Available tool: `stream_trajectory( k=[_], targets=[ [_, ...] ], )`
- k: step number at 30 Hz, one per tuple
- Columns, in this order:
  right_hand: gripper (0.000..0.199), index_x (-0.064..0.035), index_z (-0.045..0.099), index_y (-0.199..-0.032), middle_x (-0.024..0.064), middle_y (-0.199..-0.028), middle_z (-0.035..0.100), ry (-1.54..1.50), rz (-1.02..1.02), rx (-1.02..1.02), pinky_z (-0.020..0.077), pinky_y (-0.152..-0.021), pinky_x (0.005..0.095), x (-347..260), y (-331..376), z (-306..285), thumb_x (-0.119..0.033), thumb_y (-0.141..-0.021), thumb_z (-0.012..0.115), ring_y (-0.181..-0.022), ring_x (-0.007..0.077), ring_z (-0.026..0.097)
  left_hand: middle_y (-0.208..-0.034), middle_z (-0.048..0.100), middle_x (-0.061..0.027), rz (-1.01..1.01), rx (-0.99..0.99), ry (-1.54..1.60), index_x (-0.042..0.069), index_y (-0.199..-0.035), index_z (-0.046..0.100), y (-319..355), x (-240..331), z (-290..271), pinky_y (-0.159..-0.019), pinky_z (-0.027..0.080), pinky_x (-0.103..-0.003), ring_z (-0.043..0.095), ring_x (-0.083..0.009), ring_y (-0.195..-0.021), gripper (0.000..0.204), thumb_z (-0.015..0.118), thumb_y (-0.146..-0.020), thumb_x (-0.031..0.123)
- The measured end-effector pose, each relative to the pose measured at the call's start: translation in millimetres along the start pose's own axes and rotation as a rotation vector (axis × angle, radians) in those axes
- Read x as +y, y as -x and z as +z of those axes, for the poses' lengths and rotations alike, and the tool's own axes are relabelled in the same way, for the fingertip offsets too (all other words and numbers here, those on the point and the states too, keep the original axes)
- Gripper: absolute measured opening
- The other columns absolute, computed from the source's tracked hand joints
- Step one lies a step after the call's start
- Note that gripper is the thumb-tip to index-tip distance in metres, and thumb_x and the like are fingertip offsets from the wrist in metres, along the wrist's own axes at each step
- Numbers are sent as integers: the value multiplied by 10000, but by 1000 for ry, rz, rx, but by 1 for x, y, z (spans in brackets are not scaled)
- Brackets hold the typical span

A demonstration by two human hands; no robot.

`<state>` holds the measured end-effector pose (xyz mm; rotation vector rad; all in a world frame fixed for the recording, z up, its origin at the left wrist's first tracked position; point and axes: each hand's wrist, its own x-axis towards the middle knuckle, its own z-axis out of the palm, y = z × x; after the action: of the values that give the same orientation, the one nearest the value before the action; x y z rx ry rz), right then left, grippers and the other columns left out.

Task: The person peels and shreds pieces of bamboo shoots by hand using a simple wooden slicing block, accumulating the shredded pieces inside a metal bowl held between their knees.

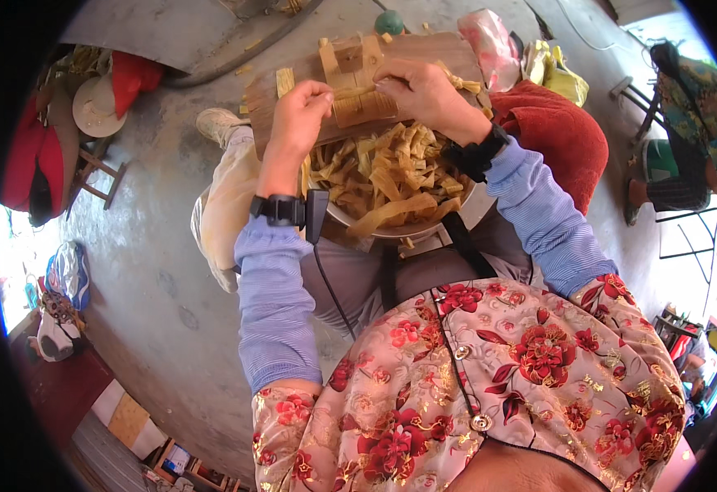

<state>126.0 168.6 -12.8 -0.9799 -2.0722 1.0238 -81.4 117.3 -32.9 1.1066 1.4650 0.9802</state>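
Note:
Over a wooden board (pixel 434 49), my left hand (pixel 299 115) and my right hand (pixel 425 92) are both closed, thumbs against fingers. A thin yellowish strip (pixel 353 93) stretches between their fingertips. Just below it on the board lies a wider flat bundle of the same yellow-brown material (pixel 365 109). More flat strips (pixel 330 59) lie on the board's far part. Nearer to me, under the board's edge, stands a round bowl (pixel 387 233) heaped with loose, curled yellow-brown strips (pixel 391 168). The exact kind of material cannot be told.
A red cloth (pixel 551 135) lies right of the bowl, with pink-white and yellow bags (pixel 489 49) beyond. A hose (pixel 252 51) crosses the grey floor behind the board. Another person (pixel 690 123) sits at the far right. A wooden stool (pixel 100 176) stands left.

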Motion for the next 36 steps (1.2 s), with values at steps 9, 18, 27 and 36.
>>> stream_trajectory(
  k=[9,18,27,36],
  targets=[
    [262,4,599,-1089,50,-676,595,-118,66,-163,468,-581,261,3,19,-5,-64,-836,586,-601,131,542,-820,632,-24,9,323,-78,-2,-985,597,12,-26,-6,-579,450,-291,542,-156,-608,251,637,-832,193],
    [161,-66,661,-774,139,-632,577,198,-212,-306,449,-522,352,-56,42,-32,-225,-762,682,-581,280,576,-887,584,31,-41,-400,319,62,-1022,585,63,43,31,-531,325,-180,448,-22,-666,233,646,-859,216],
    [211,-75,565,-645,129,-567,535,316,-394,-275,438,-499,407,-47,66,-35,-225,-776,639,-559,339,550,-730,570,-3,-233,-284,400,53,-944,564,100,33,24,-450,282,-163,405,-26,-526,123,573,-888,162],
    [120,-124,587,-867,24,-725,542,449,-527,-180,478,-558,354,-59,64,2,-200,-781,618,-652,242,594,-665,555,7,-412,-531,314,57,-926,578,109,33,58,-421,326,-185,439,-36,-492,134,531,-908,181]
  ],
)
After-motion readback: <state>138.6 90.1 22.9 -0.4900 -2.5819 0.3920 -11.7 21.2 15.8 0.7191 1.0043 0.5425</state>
